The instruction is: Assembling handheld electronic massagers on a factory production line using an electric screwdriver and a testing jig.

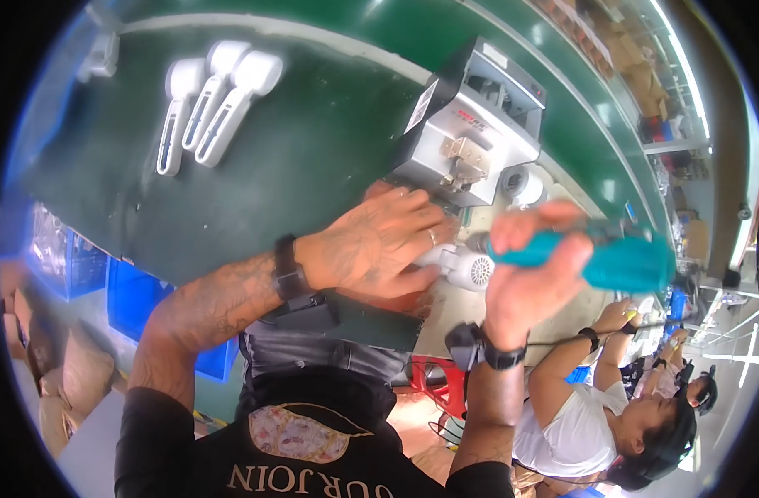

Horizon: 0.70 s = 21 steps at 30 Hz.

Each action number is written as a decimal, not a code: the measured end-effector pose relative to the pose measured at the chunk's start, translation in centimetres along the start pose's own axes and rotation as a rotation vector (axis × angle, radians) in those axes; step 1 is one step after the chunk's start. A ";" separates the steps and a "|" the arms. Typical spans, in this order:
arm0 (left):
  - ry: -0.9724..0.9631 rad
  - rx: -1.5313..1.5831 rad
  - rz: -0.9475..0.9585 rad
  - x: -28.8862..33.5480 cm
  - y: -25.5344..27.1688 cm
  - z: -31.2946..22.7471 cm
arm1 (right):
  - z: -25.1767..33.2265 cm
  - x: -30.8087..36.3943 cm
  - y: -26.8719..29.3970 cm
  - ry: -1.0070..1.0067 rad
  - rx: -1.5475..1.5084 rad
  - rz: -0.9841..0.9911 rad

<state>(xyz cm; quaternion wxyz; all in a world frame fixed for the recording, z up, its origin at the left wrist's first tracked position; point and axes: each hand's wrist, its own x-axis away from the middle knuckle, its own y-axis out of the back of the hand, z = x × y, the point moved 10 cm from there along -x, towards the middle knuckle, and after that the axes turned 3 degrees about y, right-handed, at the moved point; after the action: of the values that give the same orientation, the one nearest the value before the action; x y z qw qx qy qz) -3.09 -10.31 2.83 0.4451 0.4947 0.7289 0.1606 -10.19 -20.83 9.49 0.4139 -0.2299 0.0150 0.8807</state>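
Observation:
My left hand (379,241) is closed around a white handheld device (467,270), whose round end with a grille points to the right. Its handle is mostly hidden under my fingers. In my right hand (529,274) is a teal electric screwdriver (624,259), blurred by motion, its fat end pointing right. The screwdriver's front end is close to the white device; whether they touch I cannot tell. Just beyond my hands stands a grey and black bench machine (479,124) with a metal fixture on its front.
Three white long-handled devices (217,104) with round heads lie on the green table (313,108) at the far left. Another white round part (522,187) sits beside the machine. Blue bins (134,295) are below the left table edge. A co-worker (574,432) sits at the right.

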 end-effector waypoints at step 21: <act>0.011 0.020 0.087 -0.8 -0.6 -0.3 | -0.7 3.7 1.9 -0.009 0.023 0.049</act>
<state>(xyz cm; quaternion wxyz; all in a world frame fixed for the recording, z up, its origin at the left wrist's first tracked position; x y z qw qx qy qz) -3.56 -11.23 3.03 0.4290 0.5293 0.7107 0.1752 -13.34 -19.53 6.96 0.3951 -0.2209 0.0288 0.8912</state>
